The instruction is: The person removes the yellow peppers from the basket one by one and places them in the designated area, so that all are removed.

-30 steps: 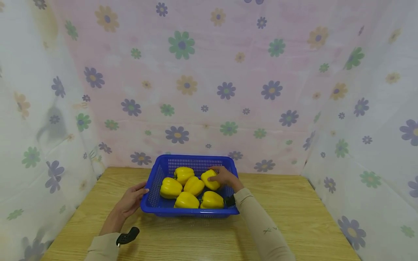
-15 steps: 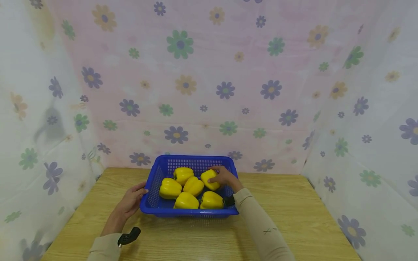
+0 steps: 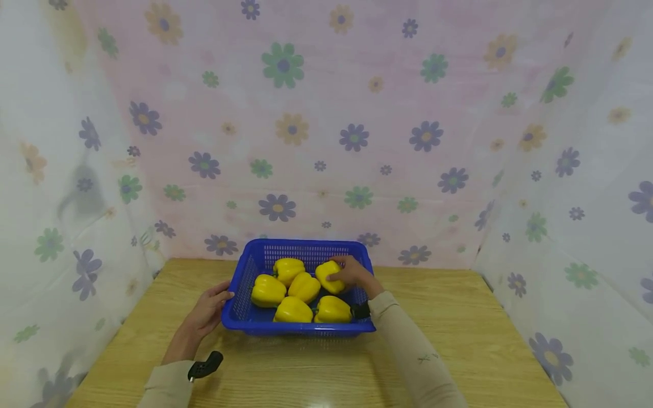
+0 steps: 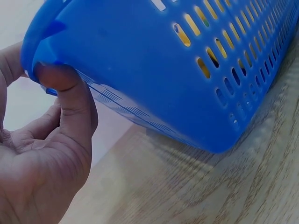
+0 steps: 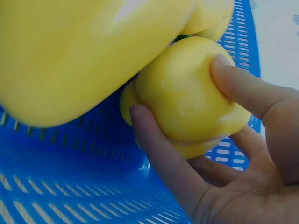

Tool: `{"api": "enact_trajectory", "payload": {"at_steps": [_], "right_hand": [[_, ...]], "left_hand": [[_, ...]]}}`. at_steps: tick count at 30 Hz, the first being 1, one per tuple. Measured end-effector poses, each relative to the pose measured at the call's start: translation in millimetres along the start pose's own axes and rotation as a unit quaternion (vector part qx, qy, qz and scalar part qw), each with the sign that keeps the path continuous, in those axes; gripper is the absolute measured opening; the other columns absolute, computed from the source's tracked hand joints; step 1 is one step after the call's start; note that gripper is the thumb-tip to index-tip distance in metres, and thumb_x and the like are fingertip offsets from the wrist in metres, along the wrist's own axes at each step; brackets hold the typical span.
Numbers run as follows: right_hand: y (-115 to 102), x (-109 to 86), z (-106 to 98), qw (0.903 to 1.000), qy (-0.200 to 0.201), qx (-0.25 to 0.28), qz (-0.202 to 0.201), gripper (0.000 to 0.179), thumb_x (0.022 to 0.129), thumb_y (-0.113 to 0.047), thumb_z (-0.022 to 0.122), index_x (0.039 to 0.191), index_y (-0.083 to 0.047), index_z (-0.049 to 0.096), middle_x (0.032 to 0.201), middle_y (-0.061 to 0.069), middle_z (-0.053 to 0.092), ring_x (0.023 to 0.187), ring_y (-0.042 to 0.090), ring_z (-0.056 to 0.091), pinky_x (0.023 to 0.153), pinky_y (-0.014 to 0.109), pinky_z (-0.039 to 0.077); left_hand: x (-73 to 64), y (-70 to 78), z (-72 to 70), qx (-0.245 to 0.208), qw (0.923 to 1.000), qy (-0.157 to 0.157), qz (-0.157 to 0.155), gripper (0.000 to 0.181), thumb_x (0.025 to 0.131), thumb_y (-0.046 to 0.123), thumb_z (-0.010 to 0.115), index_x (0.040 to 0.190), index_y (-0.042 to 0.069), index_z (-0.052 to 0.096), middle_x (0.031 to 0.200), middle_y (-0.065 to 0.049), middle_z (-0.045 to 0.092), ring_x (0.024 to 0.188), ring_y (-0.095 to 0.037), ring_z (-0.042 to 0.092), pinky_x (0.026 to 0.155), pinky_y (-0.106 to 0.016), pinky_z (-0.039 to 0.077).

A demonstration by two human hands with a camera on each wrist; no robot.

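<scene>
A blue slotted plastic basket (image 3: 298, 327) sits on the table with several yellow bell peppers in it. My left hand (image 3: 206, 311) grips the basket's left rim; in the left wrist view the thumb (image 4: 58, 77) lies on the outer side of the rim, with other fingers partly hidden. Reaching in from the right, my right hand (image 3: 354, 275) holds the back-right bell pepper (image 3: 329, 277). The right wrist view shows thumb and fingers spread around that yellow pepper (image 5: 187, 93). A nearer pepper (image 5: 84, 56) looms large beside it.
The other peppers, such as the left one (image 3: 268, 290) and the front-right one (image 3: 333, 310), lie close together in the basket. Under it is a wood-grain table (image 3: 433, 340). Flower-printed cloth (image 3: 326, 113) rises behind and on both sides.
The view tilts slightly, shifting the scene a little upward in the picture. Both hands keep their places on the basket rim and the bell pepper.
</scene>
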State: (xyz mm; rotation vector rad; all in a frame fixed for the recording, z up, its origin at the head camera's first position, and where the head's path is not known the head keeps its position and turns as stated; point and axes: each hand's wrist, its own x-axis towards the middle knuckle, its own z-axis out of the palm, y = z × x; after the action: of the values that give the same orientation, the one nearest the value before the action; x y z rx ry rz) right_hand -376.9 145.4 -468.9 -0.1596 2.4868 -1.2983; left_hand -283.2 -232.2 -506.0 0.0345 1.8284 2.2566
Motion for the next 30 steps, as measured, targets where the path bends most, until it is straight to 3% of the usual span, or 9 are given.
{"api": "enact_trajectory", "payload": {"at_steps": [7, 14, 21, 26, 30], "right_hand": [[-2, -6.6, -10, 0.9991, -0.012, 0.037, -0.017, 0.070, 0.092, -0.011, 0.075, 0.153, -0.004, 0.043, 0.140, 0.028, 0.051, 0.098, 0.033, 0.068, 0.067, 0.045, 0.063], [-6, -14.9, -23, 0.9961, -0.023, 0.066, -0.054, 0.070, 0.094, -0.012, 0.073, 0.155, -0.005, 0.040, 0.141, 0.030, 0.051, 0.100, 0.034, 0.069, 0.068, 0.046, 0.063], [-16, -26.3, -31, 0.9836, -0.053, 0.139, -0.102, 0.068, 0.097, -0.011, 0.069, 0.157, -0.010, 0.038, 0.137, 0.030, 0.055, 0.105, 0.033, 0.068, 0.082, 0.057, 0.059], [-28, -37.2, -34, 0.9793, -0.040, 0.153, -0.127, 0.067, 0.097, -0.013, 0.069, 0.157, -0.010, 0.038, 0.135, 0.030, 0.055, 0.103, 0.031, 0.068, 0.078, 0.050, 0.062], [-35, -45.0, -36, 0.9753, -0.037, 0.175, -0.129, 0.067, 0.097, -0.015, 0.069, 0.157, -0.012, 0.038, 0.138, 0.029, 0.054, 0.104, 0.031, 0.068, 0.081, 0.051, 0.061]], "left_hand": [[-1.3, -1.1, 2.1, -0.009, 0.9999, 0.005, -0.003, 0.068, 0.103, 0.007, 0.046, 0.159, -0.006, 0.010, 0.133, -0.002, 0.053, 0.107, -0.006, 0.061, 0.094, -0.024, 0.055], [-1.5, -3.9, -0.1, -0.013, 0.9999, 0.011, 0.001, 0.063, 0.104, 0.006, 0.045, 0.158, -0.006, 0.015, 0.123, 0.005, 0.057, 0.106, -0.007, 0.061, 0.093, -0.025, 0.055], [-2.4, -3.3, -0.4, -0.007, 0.9999, -0.002, 0.009, 0.063, 0.104, 0.007, 0.045, 0.158, -0.008, 0.015, 0.123, 0.006, 0.058, 0.106, -0.008, 0.061, 0.093, -0.027, 0.056], [-1.7, -3.4, 1.3, -0.005, 0.9999, 0.007, 0.007, 0.062, 0.104, 0.006, 0.045, 0.158, -0.007, 0.017, 0.126, 0.003, 0.057, 0.107, -0.010, 0.061, 0.093, -0.028, 0.056], [-1.9, -3.9, 2.1, -0.006, 0.9999, 0.009, 0.009, 0.062, 0.104, 0.007, 0.046, 0.158, -0.007, 0.018, 0.127, 0.002, 0.056, 0.107, -0.011, 0.061, 0.092, -0.029, 0.056]]}}
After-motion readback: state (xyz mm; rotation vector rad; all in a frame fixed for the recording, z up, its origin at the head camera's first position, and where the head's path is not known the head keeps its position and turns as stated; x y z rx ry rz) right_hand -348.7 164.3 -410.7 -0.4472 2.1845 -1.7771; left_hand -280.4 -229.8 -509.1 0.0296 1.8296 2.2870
